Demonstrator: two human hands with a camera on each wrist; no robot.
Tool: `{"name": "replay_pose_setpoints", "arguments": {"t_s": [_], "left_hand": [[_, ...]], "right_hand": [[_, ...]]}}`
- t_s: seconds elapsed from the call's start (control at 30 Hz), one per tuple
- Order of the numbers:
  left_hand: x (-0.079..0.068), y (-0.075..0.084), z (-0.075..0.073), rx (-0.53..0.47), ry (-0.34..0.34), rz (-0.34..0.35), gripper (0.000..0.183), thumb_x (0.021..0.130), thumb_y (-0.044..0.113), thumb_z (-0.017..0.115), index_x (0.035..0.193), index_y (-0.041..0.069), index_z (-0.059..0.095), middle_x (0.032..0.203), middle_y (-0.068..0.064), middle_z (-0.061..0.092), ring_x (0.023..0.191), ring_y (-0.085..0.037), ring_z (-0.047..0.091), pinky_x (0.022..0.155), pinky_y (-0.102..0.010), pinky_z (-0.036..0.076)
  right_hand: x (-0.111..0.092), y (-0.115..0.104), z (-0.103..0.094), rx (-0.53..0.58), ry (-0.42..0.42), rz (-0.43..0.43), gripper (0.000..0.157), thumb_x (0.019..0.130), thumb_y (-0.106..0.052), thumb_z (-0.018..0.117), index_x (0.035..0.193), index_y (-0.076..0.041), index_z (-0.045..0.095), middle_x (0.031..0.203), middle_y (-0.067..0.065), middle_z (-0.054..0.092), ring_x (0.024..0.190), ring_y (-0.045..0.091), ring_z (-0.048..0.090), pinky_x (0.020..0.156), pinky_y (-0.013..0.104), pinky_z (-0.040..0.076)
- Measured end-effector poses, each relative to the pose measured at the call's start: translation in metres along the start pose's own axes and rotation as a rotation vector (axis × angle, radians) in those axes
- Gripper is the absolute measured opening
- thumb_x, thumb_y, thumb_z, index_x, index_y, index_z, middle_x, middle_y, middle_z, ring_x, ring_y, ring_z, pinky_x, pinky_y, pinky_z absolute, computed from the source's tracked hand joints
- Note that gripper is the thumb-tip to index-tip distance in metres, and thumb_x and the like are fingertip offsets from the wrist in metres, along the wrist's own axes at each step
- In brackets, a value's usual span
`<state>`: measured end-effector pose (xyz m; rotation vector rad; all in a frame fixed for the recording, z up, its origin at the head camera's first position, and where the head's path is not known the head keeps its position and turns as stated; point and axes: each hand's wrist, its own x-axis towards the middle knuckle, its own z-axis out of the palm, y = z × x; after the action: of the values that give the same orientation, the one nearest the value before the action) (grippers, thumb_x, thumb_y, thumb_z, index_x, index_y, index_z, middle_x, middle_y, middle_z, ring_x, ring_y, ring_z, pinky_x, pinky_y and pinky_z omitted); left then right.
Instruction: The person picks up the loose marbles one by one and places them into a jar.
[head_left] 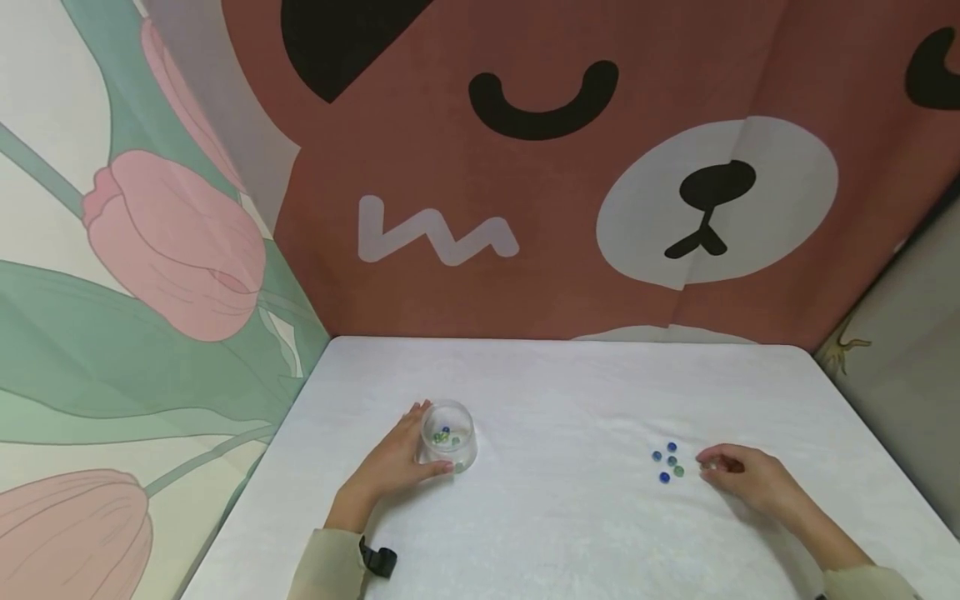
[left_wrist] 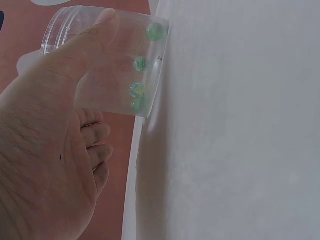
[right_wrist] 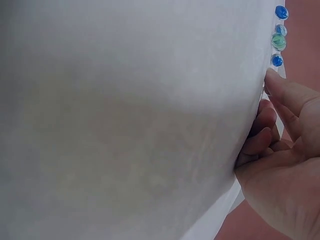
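I see the left hand point(head_left: 393, 461) gripping the clear jar point(head_left: 466, 458), glass marbles point(head_left: 441, 437) inside it. Well right of the jar, five loose marbles point(head_left: 672, 460) lie beside the right hand point(head_left: 752, 478), narrowed and apparently pinching another, mostly hidden marble.

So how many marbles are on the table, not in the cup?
5 visible: small, round, glassy blue and green marbles at the back, left, middle, right and front of a cluster left of the bare right hand, which may hide another.

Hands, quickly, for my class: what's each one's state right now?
Left hand: holding the clear jar.
Right hand: curled near the loose marbles; whether it pinches one cannot be told.
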<state>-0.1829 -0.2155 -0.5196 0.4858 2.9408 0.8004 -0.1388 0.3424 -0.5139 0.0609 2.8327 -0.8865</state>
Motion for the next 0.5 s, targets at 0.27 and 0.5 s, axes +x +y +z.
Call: {"name": "replay_pose_setpoints", "arguments": {"t_s": [0.27, 0.5], "left_hand": [[-0.0004, 0.0015, -0.0008, -0.003, 0.004, 0.004, 0.115, 0.078, 0.070, 0.074, 0.162, 0.011, 0.022, 0.168, -0.010, 0.022, 0.155, -0.030, 0.020, 0.123, -0.054, 0.025], [-0.0014, 0.0044, -0.0014, 0.005, -0.005, -0.014, 0.115, 0.078, 0.070, 0.074, 0.162, 0.012, 0.022, 0.168, -0.009, 0.022, 0.155, -0.030, 0.020, 0.123, -0.053, 0.024]], "right_hand": [[-0.0028, -0.0014, 0.0000, -0.001, 0.017, -0.016, 0.030, 0.093, -0.029, 0.073, 0.116, -0.009, 0.073, 0.088, 0.001, 0.055, 0.082, 0.018, 0.046, 0.067, 0.032, 0.036], [-0.0058, -0.0033, -0.0012, -0.010, 0.031, -0.024, 0.032, 0.092, -0.033, 0.074, 0.114, -0.010, 0.074, 0.088, 0.001, 0.055, 0.082, 0.018, 0.047, 0.068, 0.032, 0.036]]}}
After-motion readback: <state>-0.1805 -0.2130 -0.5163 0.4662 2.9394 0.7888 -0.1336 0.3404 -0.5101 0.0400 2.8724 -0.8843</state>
